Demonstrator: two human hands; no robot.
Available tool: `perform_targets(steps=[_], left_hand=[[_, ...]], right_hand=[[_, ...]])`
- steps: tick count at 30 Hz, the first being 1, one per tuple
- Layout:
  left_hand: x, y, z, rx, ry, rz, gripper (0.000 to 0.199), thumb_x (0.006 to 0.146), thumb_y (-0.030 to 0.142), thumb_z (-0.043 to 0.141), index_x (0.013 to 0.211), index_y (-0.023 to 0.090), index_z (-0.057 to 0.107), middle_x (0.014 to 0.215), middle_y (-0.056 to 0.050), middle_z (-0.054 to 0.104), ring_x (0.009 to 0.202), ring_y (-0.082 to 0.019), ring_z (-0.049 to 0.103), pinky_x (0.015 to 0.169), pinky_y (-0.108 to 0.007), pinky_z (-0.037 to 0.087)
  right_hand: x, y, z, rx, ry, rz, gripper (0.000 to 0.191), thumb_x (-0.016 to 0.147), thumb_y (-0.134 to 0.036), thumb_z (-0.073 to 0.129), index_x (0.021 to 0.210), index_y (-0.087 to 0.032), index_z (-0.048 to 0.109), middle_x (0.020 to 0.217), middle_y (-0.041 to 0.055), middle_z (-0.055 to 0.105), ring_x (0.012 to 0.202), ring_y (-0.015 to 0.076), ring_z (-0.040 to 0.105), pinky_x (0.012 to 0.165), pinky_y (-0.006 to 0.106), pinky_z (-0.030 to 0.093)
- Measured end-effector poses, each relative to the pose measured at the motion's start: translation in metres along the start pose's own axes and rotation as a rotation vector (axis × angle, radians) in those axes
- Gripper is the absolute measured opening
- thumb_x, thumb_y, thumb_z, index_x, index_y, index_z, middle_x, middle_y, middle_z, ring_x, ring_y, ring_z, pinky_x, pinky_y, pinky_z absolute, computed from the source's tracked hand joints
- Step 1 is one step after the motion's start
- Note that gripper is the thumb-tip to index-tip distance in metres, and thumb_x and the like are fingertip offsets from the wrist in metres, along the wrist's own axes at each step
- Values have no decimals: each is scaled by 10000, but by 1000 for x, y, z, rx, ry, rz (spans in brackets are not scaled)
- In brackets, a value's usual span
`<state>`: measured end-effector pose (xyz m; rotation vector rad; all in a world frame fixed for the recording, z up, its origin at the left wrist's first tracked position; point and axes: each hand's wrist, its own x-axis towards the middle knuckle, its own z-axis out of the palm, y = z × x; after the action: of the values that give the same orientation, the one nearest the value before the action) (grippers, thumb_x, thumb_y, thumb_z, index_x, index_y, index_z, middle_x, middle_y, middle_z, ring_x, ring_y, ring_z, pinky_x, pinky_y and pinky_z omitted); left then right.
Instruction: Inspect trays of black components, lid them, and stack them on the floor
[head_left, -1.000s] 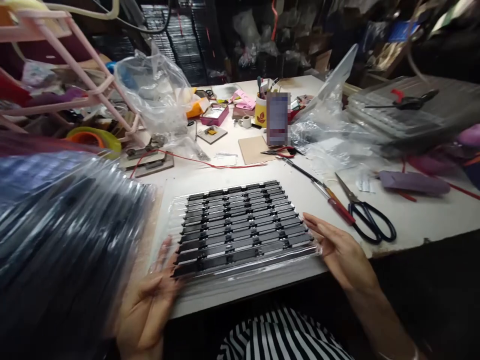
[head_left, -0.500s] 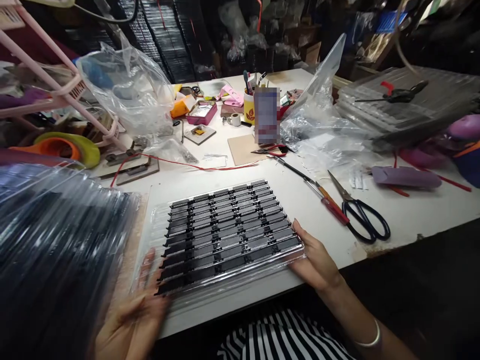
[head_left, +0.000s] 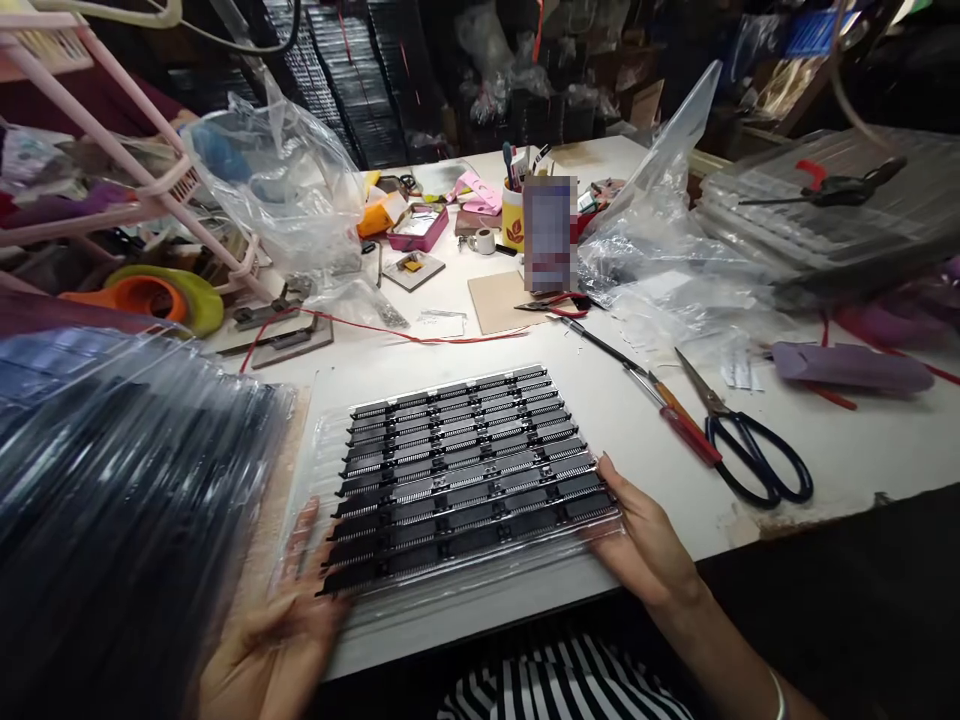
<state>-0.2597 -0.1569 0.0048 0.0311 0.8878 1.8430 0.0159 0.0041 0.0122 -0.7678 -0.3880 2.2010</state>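
A clear plastic tray (head_left: 315, 440) sits low in front of me, filled with rows of black connector-like parts (head_left: 472, 460) that have fine metal pins. My left hand (head_left: 281, 630) grips its near left corner, and some fingers show through the clear plastic. On the right edge, my right hand (head_left: 645, 535) holds the tray with the thumb on top and the other fingers beneath. The tray tilts slightly above the white table. Close by my left hand stands a tall stack of filled clear trays (head_left: 127, 500).
Scissors (head_left: 742, 440), a red-handled tool (head_left: 686, 430) and pliers (head_left: 559, 303) lie right of the tray. Behind are a yellow cup of pens (head_left: 513, 215), crumpled plastic bags (head_left: 660, 250) and a pink rack (head_left: 142, 205). Stacked clear trays (head_left: 847, 210) stand at far right.
The whole view has shifted slightly, so things appear a little farther right. Both hands keep their hold on the tray.
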Motion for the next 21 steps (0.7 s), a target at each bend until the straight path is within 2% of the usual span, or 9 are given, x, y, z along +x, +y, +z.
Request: perform_targets(steps=[3,7,11,16,21], left_hand=[[0,0,0,-7,-35,14,713,810,108,404,1487,198,200,1447,-92,410,1297,-223,417,981,-357,454],[-2,-5,8,-23,-91,105,683,850,104,368,1494,180,156,1467,-92,368,1330,-188,365,1013,-315,418],[-4,-10,16,-12,-104,139,694,848,121,381,1497,162,135,1472,-102,348,1337,-188,356,1003,-295,436],[-6,-14,18,-41,-91,147,707,857,162,377,1503,200,92,1462,-73,373,1322,-172,388,1038,-295,405],[-6,-14,15,-67,-125,166,729,840,145,374,1504,208,80,1473,-52,376,1336,-155,373,990,-250,445]], right_hand=[[0,2,-3,31,15,-33,273,943,-317,488,1161,-284,648,1222,-4,652,1116,173,600,1020,371,445],[-1,2,-8,112,17,-26,336,940,-248,480,1251,-331,579,1331,-52,574,1165,145,564,1032,330,436],[-2,-1,-10,136,-4,3,347,927,-258,493,1255,-332,578,1301,-48,599,1175,158,560,1035,349,438],[-3,-2,-9,99,-13,26,332,902,-280,525,1219,-344,602,1210,-46,659,1161,167,573,1035,372,440],[-3,-2,-9,-5,8,-1,313,879,-286,542,1171,-358,629,1258,-44,628,1176,198,568,1039,425,437]])
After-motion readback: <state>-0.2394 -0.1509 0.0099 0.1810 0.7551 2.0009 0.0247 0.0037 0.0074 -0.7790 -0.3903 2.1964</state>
